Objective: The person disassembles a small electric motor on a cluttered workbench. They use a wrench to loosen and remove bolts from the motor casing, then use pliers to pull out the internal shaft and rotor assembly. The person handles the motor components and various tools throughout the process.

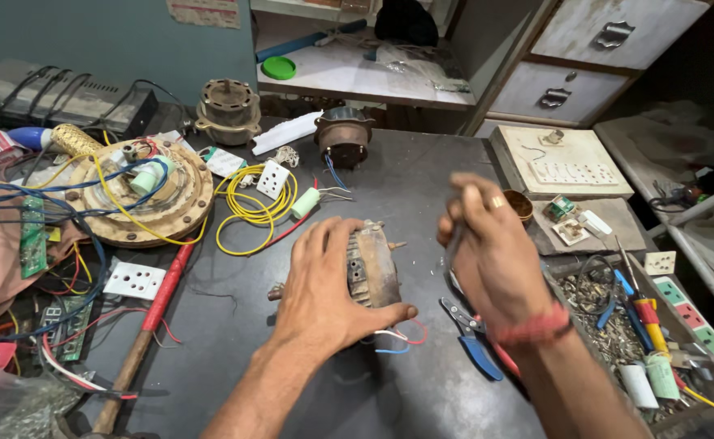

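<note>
Small rusty grey finned metal motor [371,267] at mid-bench — likely heavy, rigid, wires fragile; left hand [324,284] clasps its casing, right hand [495,252] raised, fingers pinched on something indistinct.

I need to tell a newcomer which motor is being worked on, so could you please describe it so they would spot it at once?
Start at the dark table and look to its middle front, between the person's two hands. The motor lies there on its side under the left hand, left of the blue-handled pliers. Unlike the two motors standing at the back edge, it is rusty brown, ribbed and held down.
</note>
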